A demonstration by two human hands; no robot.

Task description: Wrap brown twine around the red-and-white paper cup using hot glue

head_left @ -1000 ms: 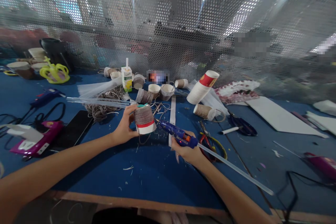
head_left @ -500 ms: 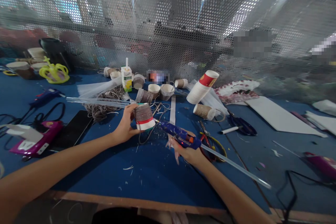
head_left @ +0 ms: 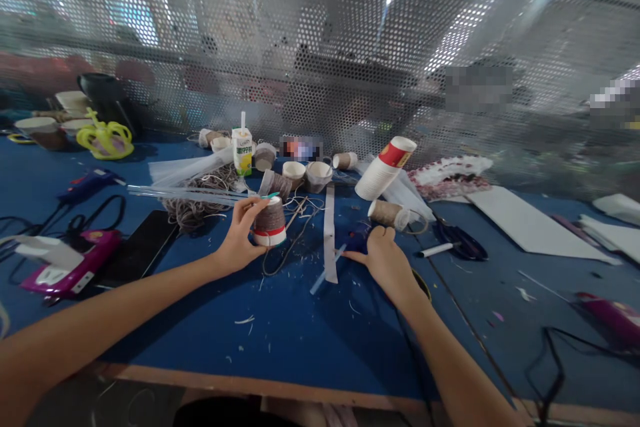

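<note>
My left hand [head_left: 240, 233] is closed around a paper cup [head_left: 270, 221] wrapped in grey-brown yarn, with a bare white and red band at its lower end. Something teal shows at the fingertips on top of the cup. A loose strand of yarn [head_left: 293, 250] trails from the cup over the table. My right hand [head_left: 389, 260] grips a blue hot glue gun [head_left: 357, 238], mostly hidden behind the fingers, low over the table. A clear glue stick [head_left: 325, 273] sticks out from the gun to the left, across a white paper strip [head_left: 329, 227].
Behind lie yarn-wrapped cups [head_left: 294, 172], a drink carton [head_left: 243, 152], tangled yarn [head_left: 193, 207] and a tilted stack of paper cups [head_left: 377, 177]. A phone [head_left: 143, 247] and magenta device [head_left: 75, 267] are left; scissors [head_left: 463, 240] and white board [head_left: 535, 223] right.
My right hand has drawn the glue gun away from the cup and turned it, so the glue stick now points left. The left hand has tipped the cup more upright.
</note>
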